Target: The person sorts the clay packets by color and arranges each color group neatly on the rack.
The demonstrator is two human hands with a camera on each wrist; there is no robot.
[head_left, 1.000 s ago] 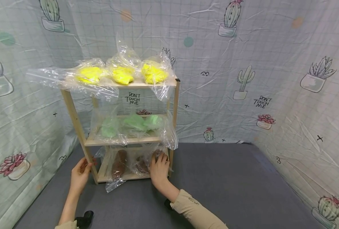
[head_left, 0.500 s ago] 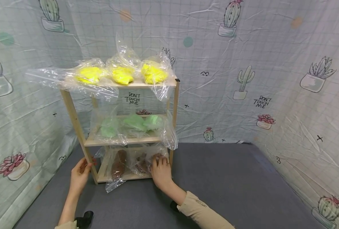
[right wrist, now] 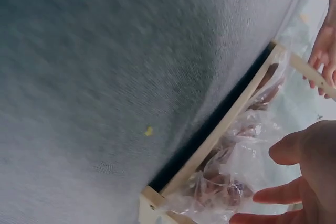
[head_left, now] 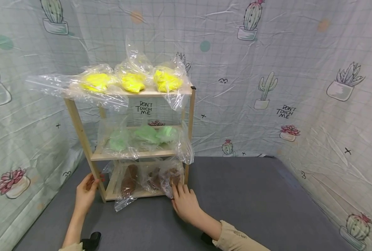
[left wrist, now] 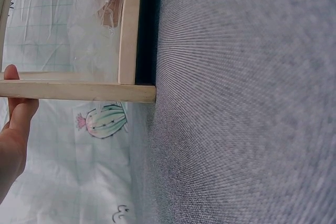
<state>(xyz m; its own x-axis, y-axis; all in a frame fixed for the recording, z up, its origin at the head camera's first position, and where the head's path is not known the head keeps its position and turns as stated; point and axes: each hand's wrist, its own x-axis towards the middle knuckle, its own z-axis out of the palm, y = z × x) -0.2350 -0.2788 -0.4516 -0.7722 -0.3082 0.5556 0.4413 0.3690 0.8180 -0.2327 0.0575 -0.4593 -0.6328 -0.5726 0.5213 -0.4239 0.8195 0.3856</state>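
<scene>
A three-tier wooden shelf rack (head_left: 84, 139) stands on the grey table. My left hand (head_left: 86, 190) grips its left front post, which in the left wrist view passes between the thumb and fingers (left wrist: 21, 114). On the bottom tier lie clear zip bags with brown contents: a left bag (head_left: 130, 179), a middle bag (head_left: 154, 181) and a right bag (head_left: 174, 172). My right hand (head_left: 187, 205) is at the front of the right bag, fingertips overlapping its lower edge. In the right wrist view its thumb (right wrist: 286, 149) and fingers are spread apart, with nothing between them.
Bags of green contents (head_left: 118, 141) fill the middle tier. Three bags of yellow contents (head_left: 134, 83) sit on top, one with plastic hanging past the left edge. A cactus-print sheet (head_left: 267, 52) hangs behind. The grey table surface (head_left: 252, 195) extends right of the rack.
My right hand has drawn back from over the right brown bag, toward me and to the right, uncovering the bag. The left hand stays on the post.
</scene>
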